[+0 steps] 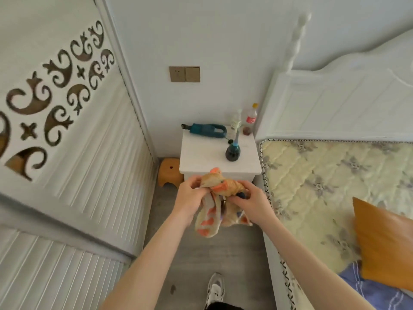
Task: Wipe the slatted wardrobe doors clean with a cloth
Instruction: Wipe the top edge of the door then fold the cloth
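While the cloth (209, 220) hangs in mid-air in front of the bedside surface (201, 157), well apart from the slatted wardrobe doors (100, 157) at the left, both hands hold it, most likely to gather it into a pad fit for the narrow grooves. The left hand (190, 195) has its grip curled round the upper bunch, fingers pinching the fabric. The right hand (248, 201) pinches the same bunch from the other side, and the loose ends dangle below. I judge that the wiping itself is not yet begun. Counted: one cloth, two hands on it, and two slatted panels in view below one band of cut-out scrollwork. On the surface are one blue handheld device (206, 130), a clear bottle (237, 119), a red-labelled bottle (251, 117) and one dark bulb-shaped item (232, 151) with a thin neck. One wooden stool (169, 171) stands between wardrobe and surface, and one orange cushion (384, 242) rests on the bed (324, 186).
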